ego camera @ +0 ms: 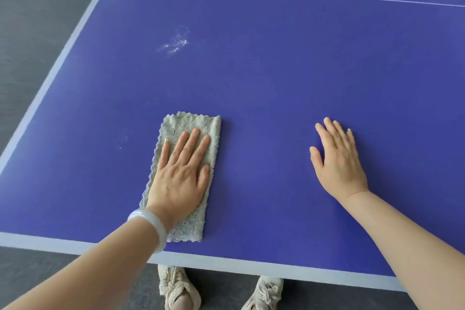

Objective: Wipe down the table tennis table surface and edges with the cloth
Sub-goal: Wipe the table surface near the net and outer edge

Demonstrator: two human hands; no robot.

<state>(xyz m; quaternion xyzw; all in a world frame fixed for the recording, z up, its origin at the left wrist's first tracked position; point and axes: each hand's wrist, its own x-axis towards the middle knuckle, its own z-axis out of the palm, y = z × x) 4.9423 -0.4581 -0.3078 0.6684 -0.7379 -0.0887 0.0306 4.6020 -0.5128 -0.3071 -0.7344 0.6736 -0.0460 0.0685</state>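
One table [276, 70], one cloth [193, 123], two hands [180, 178] [338, 158], one bangle [151, 224], two shoes [176, 287] [266, 292].

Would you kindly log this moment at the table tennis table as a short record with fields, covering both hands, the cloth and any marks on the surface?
table: blue top, pale border stripe
cloth: grey-green, folded into a long strip, lying flat near the front edge
left hand: flat on the cloth, fingers straight, pressing it down
right hand: open, holding nothing, over bare surface right of the cloth; contact unclear
marks: white smudge ahead of the cloth; faint specks to its left
other: bracelet on left wrist; shoes below the front edge
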